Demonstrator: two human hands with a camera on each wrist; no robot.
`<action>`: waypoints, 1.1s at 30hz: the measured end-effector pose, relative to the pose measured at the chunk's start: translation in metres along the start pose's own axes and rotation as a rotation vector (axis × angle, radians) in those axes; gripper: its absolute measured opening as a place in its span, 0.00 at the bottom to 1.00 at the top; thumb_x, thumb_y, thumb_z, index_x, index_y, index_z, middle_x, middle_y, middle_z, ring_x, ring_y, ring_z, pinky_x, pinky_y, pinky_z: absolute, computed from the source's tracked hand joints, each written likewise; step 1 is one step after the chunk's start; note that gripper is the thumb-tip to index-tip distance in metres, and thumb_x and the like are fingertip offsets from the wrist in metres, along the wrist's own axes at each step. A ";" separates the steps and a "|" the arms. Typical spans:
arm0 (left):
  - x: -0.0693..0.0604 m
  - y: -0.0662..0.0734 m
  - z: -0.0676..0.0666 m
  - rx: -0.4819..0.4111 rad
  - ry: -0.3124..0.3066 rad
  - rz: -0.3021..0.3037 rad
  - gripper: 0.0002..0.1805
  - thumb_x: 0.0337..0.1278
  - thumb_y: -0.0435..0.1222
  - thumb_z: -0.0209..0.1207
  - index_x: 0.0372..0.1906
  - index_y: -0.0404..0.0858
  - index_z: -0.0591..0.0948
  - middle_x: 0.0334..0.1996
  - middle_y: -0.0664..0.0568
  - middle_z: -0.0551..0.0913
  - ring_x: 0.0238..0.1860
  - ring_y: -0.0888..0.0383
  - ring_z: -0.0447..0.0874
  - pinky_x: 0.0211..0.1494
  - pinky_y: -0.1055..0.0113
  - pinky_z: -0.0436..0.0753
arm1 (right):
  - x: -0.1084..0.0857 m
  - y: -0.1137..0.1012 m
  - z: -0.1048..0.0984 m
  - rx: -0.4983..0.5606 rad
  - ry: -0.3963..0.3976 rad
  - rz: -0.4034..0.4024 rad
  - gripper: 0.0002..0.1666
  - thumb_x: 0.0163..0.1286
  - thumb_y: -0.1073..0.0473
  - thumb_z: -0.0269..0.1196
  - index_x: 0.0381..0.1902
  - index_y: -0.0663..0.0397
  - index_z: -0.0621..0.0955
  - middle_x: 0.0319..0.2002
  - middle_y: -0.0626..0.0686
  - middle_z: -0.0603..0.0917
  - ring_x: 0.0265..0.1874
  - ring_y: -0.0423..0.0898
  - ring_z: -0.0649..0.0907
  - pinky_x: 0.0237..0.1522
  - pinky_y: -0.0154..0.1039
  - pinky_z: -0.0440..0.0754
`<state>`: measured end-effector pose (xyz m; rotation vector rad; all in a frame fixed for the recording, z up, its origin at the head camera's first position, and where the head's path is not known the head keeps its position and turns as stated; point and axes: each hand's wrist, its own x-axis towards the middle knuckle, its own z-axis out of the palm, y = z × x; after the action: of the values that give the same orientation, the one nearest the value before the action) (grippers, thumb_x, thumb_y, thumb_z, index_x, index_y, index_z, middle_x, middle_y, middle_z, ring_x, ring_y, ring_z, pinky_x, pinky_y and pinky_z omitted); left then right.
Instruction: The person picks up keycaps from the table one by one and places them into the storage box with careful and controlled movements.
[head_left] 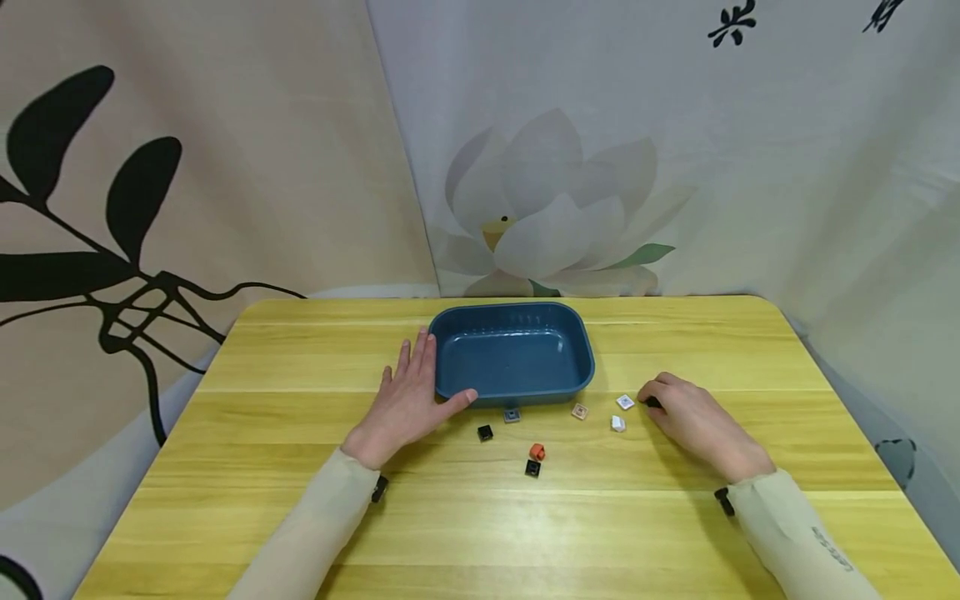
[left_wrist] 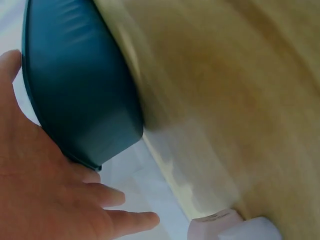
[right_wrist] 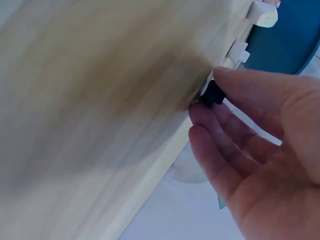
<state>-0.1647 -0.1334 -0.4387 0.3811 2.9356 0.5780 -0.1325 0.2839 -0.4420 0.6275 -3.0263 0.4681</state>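
Observation:
A blue rectangular tray stands near the table's back edge. My left hand lies against its left end, fingers spread and straight, thumb at the front rim; the left wrist view shows the hand along the tray's rim. Right of the tray, my right hand pinches a small black piece between thumb and fingers. The right wrist view shows that black piece at the fingertips of the hand, just at the table surface.
Before the tray lie a grey piece, a beige piece, black pieces and an orange piece. Two white pieces lie left of my right hand. A patterned curtain hangs behind the table.

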 end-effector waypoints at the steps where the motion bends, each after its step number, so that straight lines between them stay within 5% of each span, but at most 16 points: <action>1: 0.000 0.000 0.001 0.003 0.003 0.001 0.67 0.58 0.79 0.46 0.83 0.33 0.40 0.84 0.44 0.33 0.82 0.37 0.33 0.75 0.27 0.49 | -0.001 0.000 0.000 0.001 0.004 0.000 0.10 0.69 0.70 0.67 0.47 0.61 0.87 0.45 0.55 0.84 0.44 0.55 0.85 0.50 0.54 0.84; 9: 0.001 -0.001 0.004 0.014 0.017 0.011 0.68 0.58 0.79 0.46 0.83 0.33 0.40 0.84 0.45 0.32 0.82 0.37 0.34 0.75 0.27 0.49 | -0.007 -0.004 -0.006 -0.009 0.086 -0.028 0.11 0.68 0.71 0.67 0.48 0.63 0.86 0.47 0.58 0.84 0.45 0.57 0.86 0.48 0.56 0.85; 24: 0.000 0.000 0.002 0.037 0.026 0.021 0.67 0.58 0.78 0.47 0.83 0.32 0.43 0.84 0.42 0.36 0.82 0.36 0.39 0.74 0.27 0.51 | 0.006 -0.043 -0.024 0.045 0.370 -0.133 0.16 0.61 0.73 0.74 0.47 0.58 0.86 0.45 0.52 0.85 0.42 0.51 0.87 0.41 0.52 0.86; 33: 0.001 0.000 0.002 0.030 0.010 0.003 0.66 0.59 0.77 0.48 0.84 0.34 0.42 0.84 0.45 0.34 0.83 0.38 0.38 0.75 0.28 0.50 | 0.021 -0.063 -0.027 0.070 0.430 -0.157 0.16 0.62 0.72 0.73 0.48 0.59 0.87 0.45 0.53 0.86 0.42 0.50 0.87 0.41 0.49 0.86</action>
<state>-0.1653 -0.1322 -0.4403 0.3875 2.9570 0.5382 -0.1285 0.2291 -0.3962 0.6621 -2.5455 0.6126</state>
